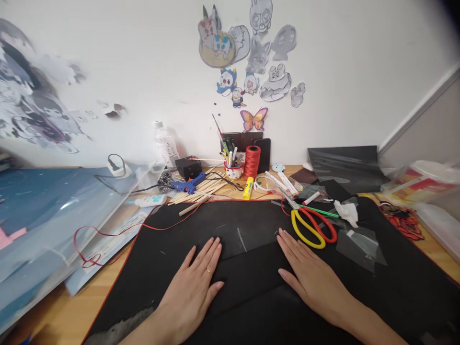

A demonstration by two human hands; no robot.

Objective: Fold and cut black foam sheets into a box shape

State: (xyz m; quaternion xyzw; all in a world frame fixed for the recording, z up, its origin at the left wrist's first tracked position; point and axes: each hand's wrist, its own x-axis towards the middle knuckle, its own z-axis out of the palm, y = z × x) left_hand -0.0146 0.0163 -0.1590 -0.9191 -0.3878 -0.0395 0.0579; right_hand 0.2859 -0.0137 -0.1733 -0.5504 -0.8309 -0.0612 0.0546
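My left hand lies flat, fingers stretched out, with a thin ring on one finger. Opposite it, my right hand is also flat with its fingers extended. Both palms face down on a thin black sheet, which shows straight edges or creases between them and is hard to tell from the black mat underneath. A small whitish strip lies just beyond the fingertips. Close to my right hand rest scissors with yellow and red handles. Neither hand grips anything.
Behind the mat are a blue glue gun, wooden sticks, a yellow glue stick, a red thread spool and a pen cup. Clear plastic scraps and crumpled tissue lie right. Red ribbon trails left.
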